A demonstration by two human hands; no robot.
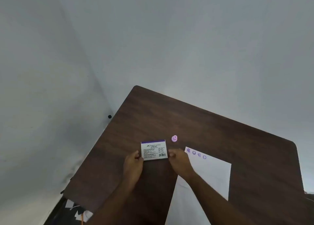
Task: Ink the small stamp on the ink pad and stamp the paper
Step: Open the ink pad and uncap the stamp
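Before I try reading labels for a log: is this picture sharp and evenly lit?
Head view: soft, slightly blurred; the ink pad box shows its brand line, but the fine print is unreadable. Wide-angle bending curves the table edges. Light is dim and even, no glare; prints on the paper are smudgy.

We see a dark brown tabletop [212, 131] of wood-grain finish, smooth and matt. The stamp pad box [154, 150] looks like printed white card with a purple band. The small stamp [174, 138] looks like smooth lilac plastic. The paper [210, 175] is plain, matt white, bearing purple ink prints [196, 153].
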